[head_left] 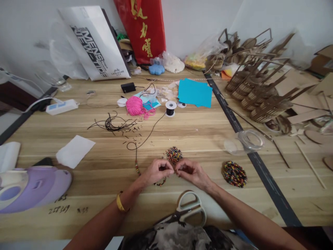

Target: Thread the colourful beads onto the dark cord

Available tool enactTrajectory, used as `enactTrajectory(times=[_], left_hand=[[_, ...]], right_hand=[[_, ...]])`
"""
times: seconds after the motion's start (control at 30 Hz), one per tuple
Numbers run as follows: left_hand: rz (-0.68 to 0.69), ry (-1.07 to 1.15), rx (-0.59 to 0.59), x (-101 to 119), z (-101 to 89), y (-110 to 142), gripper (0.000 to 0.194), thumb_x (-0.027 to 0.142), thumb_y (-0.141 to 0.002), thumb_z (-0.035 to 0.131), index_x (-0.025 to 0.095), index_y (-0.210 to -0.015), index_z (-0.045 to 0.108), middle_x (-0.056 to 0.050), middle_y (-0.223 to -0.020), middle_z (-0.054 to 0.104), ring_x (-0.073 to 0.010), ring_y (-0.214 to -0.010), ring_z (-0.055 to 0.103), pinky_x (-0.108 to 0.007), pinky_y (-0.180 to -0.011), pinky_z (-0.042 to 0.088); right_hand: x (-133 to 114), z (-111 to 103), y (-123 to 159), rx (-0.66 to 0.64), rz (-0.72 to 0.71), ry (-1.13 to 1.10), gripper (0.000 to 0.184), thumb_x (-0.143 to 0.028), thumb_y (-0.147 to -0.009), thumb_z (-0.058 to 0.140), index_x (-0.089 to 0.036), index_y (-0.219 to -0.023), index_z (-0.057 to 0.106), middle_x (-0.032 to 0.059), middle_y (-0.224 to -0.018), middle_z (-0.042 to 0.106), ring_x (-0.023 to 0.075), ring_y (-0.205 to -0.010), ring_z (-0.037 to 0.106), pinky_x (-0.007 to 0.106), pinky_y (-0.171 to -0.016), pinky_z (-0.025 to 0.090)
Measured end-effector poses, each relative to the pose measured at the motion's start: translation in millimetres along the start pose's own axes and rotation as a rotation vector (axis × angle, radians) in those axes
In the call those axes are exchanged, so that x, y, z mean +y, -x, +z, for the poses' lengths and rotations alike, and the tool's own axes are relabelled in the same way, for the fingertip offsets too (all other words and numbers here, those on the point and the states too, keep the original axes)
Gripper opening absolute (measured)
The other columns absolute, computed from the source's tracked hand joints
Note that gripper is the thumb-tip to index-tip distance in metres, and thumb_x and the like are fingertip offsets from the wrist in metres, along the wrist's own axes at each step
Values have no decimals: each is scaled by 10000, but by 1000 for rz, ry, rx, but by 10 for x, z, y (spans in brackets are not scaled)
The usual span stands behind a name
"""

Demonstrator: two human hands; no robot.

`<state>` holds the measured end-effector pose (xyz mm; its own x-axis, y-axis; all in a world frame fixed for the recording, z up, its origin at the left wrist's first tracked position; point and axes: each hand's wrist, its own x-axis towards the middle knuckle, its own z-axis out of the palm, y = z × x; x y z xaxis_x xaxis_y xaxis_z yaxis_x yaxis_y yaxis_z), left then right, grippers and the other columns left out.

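My left hand is closed in a pinch, most likely on the end of a black cord, though the tip is too small to see. My right hand faces it with thumb and forefinger pinched on a tiny bead. A beaded stretch of cord passes under my left wrist and shows again as a curve with beads below that hand. Its bare part loops back to a spool of black cord. Just beyond my fingertips lies a pile of loose multicoloured beads.
Scissors lie near the front edge. A bundle of strung beads sits to the right. Black cord pieces, pink yarn and blue sheets lie farther back. A purple device stands left, small woven baskets right.
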<state>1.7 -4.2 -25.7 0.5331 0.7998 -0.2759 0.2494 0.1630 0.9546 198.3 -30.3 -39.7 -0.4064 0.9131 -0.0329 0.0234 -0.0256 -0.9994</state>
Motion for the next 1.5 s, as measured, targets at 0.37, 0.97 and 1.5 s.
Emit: enactTrajectory(times=[0.37,0.97,1.5], left_hand=[[17,-12,-6,2,-5,3,128,235,-719,631,107,-713,641,2,-603,560,-87,-569,470,-189,-544,364],[19,12,-14,12,8,-3,144,252,-709,643,109,-695,630,8,-605,554,-85,-566,470,-196,-551,365],[36,17,-22,19,9,-2,114,220,-718,634,108,-696,628,13,-603,554,-81,-564,469,-194,-556,373]], right_hand=[[-7,-28,-5,-25,4,25,220,-372,-817,645,-155,-804,615,6,-698,564,118,-631,515,228,-566,412],[11,-40,-20,-30,43,-89,184,-328,-777,695,-157,-789,628,3,-700,572,110,-623,499,226,-577,385],[-10,-47,-15,-27,13,-38,219,-371,-783,684,-159,-789,627,12,-713,574,127,-663,509,237,-608,403]])
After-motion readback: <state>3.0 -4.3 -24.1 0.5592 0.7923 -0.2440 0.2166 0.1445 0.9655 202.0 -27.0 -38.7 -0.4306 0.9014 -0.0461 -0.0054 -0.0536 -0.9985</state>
